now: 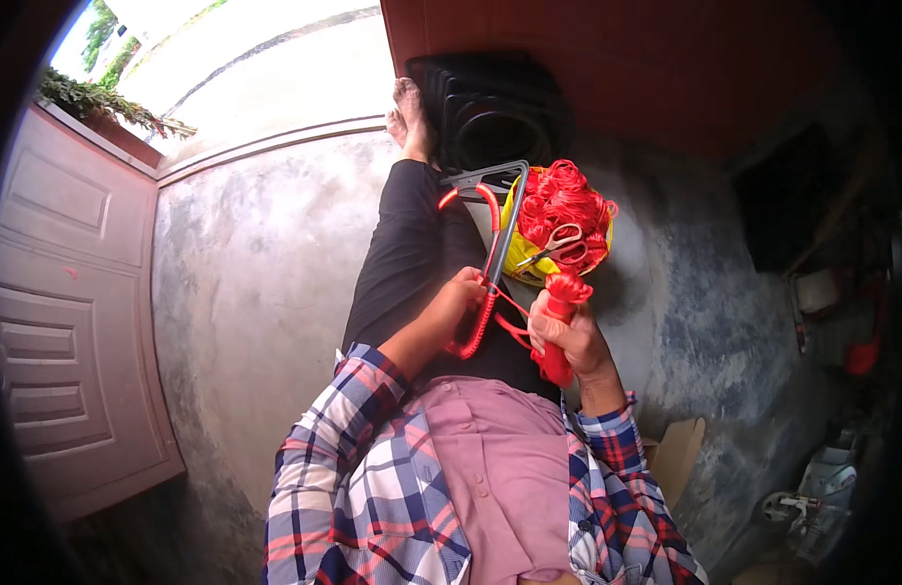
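I judged it mid-wrap: left hand [458, 295] pinched the metal frame [498, 229], right hand [565, 336] fisted round the red cord bundle [560, 322]; next turn needs tension.

red cord [560, 200] heaped in a yellow bag [525, 255]; a red cord bobbin [558, 327]; grey metal frame [502, 226] partly wrapped in red; scissors [560, 244] with pale handles; plaid shirt [373, 478] in blue, red and white over pink; black trousers [402, 253]; mottled grey floor [256, 292].
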`<state>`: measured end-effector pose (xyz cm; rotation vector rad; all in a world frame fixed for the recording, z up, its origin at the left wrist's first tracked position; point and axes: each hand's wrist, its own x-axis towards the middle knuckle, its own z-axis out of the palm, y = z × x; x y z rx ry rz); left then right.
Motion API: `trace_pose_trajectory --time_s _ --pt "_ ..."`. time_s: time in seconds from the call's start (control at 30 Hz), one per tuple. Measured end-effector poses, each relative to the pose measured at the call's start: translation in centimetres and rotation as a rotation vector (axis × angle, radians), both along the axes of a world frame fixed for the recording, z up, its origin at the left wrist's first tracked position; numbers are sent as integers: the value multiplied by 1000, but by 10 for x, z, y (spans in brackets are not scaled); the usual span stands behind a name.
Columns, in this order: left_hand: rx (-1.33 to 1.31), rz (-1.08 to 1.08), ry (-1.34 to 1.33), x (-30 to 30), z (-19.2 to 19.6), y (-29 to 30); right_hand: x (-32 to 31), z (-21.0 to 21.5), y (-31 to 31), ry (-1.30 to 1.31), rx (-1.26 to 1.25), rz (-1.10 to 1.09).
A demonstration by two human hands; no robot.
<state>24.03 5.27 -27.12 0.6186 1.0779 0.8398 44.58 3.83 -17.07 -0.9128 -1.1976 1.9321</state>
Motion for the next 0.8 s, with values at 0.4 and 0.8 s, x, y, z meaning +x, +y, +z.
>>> trace_pose_trajectory --time_s 0.4,0.8 --pt "214 78 357 8 6 -8 -6 35 -13 77 -34 -159" --pt "145 272 476 -30 20 -13 -2 -28 37 -863 799 220"
